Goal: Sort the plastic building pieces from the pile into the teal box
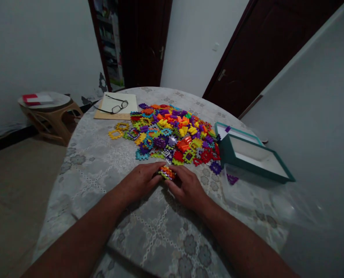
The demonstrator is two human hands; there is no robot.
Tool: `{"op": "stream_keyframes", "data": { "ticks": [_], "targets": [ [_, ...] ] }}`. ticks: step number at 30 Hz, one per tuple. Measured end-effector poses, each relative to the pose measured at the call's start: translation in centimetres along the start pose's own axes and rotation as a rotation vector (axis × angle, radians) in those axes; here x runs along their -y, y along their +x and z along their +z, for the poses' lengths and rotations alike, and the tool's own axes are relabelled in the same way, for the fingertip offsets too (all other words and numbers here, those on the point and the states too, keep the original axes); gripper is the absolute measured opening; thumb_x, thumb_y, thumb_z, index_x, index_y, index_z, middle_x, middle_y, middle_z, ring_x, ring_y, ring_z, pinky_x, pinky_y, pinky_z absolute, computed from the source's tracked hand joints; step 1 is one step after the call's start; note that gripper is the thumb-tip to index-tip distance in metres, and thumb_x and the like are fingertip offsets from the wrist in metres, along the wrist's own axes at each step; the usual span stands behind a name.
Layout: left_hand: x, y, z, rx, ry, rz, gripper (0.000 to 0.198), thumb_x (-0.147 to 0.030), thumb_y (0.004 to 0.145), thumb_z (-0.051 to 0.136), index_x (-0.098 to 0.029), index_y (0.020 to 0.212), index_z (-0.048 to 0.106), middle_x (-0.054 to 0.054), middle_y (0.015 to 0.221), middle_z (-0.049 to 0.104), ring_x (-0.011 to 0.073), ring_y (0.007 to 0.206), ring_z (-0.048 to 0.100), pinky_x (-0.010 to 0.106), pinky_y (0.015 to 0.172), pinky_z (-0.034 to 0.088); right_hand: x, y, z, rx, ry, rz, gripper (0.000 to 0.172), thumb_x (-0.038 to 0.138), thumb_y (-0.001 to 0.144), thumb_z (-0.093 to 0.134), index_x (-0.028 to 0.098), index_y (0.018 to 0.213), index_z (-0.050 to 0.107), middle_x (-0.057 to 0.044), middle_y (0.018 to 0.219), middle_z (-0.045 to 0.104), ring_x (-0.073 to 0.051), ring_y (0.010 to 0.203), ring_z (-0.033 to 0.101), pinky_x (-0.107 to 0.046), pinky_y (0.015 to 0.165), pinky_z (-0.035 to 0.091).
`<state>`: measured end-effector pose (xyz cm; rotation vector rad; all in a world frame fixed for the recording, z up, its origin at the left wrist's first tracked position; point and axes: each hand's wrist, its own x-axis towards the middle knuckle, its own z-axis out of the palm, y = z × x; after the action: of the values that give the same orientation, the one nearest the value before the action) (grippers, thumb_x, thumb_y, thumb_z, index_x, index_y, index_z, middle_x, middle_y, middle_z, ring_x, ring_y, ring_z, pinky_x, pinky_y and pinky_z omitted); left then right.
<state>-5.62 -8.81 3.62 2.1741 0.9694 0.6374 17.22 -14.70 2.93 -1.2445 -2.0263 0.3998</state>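
Between my two hands is a small stack of interlocking plastic building pieces (pixel 167 172), with orange, purple and lime green showing. My left hand (pixel 143 178) grips its left side, thumb below and fingers above. From the right, my right hand (pixel 186 185) closes on the same stack with thumb and fingers. My fingers cover both ends of it. Just beyond my hands spreads a large heap of loose building pieces (pixel 160 142), square toothed frames and small tubes in purple, red, yellow, blue and green.
On the right stand a dark green box (pixel 255 172), its lid (pixel 244 133) and a clear plastic container (pixel 238 193). Black glasses (pixel 116 109) lie on papers (pixel 125 99) at the back left. A stool (pixel 53 116) stands beyond the patterned tablecloth (pixel 85 170).
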Motion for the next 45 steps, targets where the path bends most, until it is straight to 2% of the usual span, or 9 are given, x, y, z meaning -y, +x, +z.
{"op": "stream_keyframes", "data": {
  "ticks": [6, 9, 13, 18, 23, 27, 32, 38, 45],
  "targets": [
    [1.3, 0.1, 0.2, -0.026, 0.038, 0.040, 0.055, -0.050, 0.103, 0.059, -0.025, 0.152, 0.067, 0.011, 0.151, 0.072, 0.0335, 0.136, 0.071, 0.049, 0.123, 0.052, -0.1, 0.4, -0.1, 0.067, -0.024, 0.050, 0.044, 0.034, 0.102, 0.069, 0.020, 0.143, 0.063, -0.013, 0.132, 0.075, -0.025, 0.119, 0.071, -0.040, 0.105, 0.057],
    [1.9, 0.2, -0.1, 0.005, 0.024, 0.057, 0.056, -0.056, 0.105, 0.056, -0.027, 0.152, 0.067, 0.010, 0.153, 0.071, 0.0331, 0.136, 0.071, 0.049, 0.124, 0.051, 0.1, 0.6, -0.1, 0.093, -0.055, 0.074, 0.044, 0.033, 0.102, 0.068, 0.020, 0.144, 0.062, -0.012, 0.135, 0.074, -0.025, 0.123, 0.069, -0.041, 0.109, 0.056],
    [2.3, 0.3, -0.5, 0.034, 0.012, 0.076, 0.053, -0.057, 0.105, 0.058, -0.032, 0.150, 0.070, 0.007, 0.152, 0.072, 0.0327, 0.137, 0.071, 0.047, 0.122, 0.053, 0.6, 0.7, -0.3, 0.135, -0.116, 0.095, 0.042, 0.036, 0.103, 0.065, 0.019, 0.142, 0.063, -0.013, 0.132, 0.075, -0.027, 0.119, 0.071, -0.042, 0.106, 0.058],
    [3.1, 0.4, -0.3, 0.066, 0.039, 0.074, 0.055, -0.056, 0.107, 0.058, -0.031, 0.155, 0.066, 0.008, 0.158, 0.067, 0.0310, 0.143, 0.067, 0.044, 0.124, 0.051, 1.0, 0.9, -0.4, 0.159, -0.133, 0.106, 0.045, 0.037, 0.104, 0.063, 0.018, 0.145, 0.060, -0.014, 0.136, 0.075, -0.028, 0.121, 0.071, -0.042, 0.107, 0.057],
    [3.7, 0.4, -0.1, 0.024, 0.077, 0.104, 0.055, -0.054, 0.107, 0.057, -0.027, 0.154, 0.066, 0.010, 0.158, 0.067, 0.0310, 0.144, 0.066, 0.043, 0.125, 0.050, 1.2, 1.1, -0.3, 0.161, -0.103, 0.140, 0.044, 0.038, 0.103, 0.065, 0.021, 0.143, 0.060, -0.012, 0.136, 0.075, -0.028, 0.123, 0.071, -0.041, 0.107, 0.056],
    [3.3, 0.4, -0.5, 0.049, 0.075, 0.131, 0.052, -0.054, 0.107, 0.059, -0.029, 0.152, 0.068, 0.010, 0.155, 0.069, 0.0300, 0.140, 0.069, 0.041, 0.122, 0.053, 1.9, 1.1, -0.7, 0.171, -0.086, 0.186, 0.047, 0.037, 0.102, 0.067, 0.022, 0.146, 0.059, -0.011, 0.137, 0.075, -0.027, 0.122, 0.071, -0.039, 0.105, 0.056],
    [2.1, 0.5, -0.4, 0.048, 0.064, 0.128, 0.048, -0.051, 0.105, 0.062, -0.030, 0.147, 0.072, 0.009, 0.148, 0.074, 0.0296, 0.133, 0.074, 0.039, 0.117, 0.058, 2.5, 1.1, -2.2, 0.231, -0.161, 0.244, 0.041, 0.050, 0.103, 0.063, 0.022, 0.134, 0.067, -0.010, 0.123, 0.079, -0.028, 0.107, 0.075, -0.036, 0.089, 0.055],
    [1.1, 1.2, 0.5, 0.114, 0.063, 0.171, 0.045, -0.046, 0.103, 0.064, -0.032, 0.144, 0.074, 0.007, 0.143, 0.078, 0.0309, 0.128, 0.077, 0.037, 0.112, 0.062, 2.8, 1.1, -4.6, 0.315, -0.265, 0.249, 0.045, 0.054, 0.099, 0.062, 0.019, 0.125, 0.072, -0.014, 0.116, 0.081, -0.030, 0.101, 0.076, -0.036, 0.080, 0.055],
    [0.4, 2.1, 0.5, 0.147, 0.103, 0.208, 0.043, -0.046, 0.103, 0.064, -0.033, 0.143, 0.075, 0.006, 0.141, 0.079, 0.0297, 0.125, 0.078, 0.036, 0.109, 0.063, 2.8, 1.1, -6.6, 0.378, -0.285, 0.226, 0.052, 0.057, 0.095, 0.063, 0.018, 0.128, 0.073, -0.015, 0.114, 0.083, -0.032, 0.098, 0.079, -0.034, 0.073, 0.053]
  ]
}}
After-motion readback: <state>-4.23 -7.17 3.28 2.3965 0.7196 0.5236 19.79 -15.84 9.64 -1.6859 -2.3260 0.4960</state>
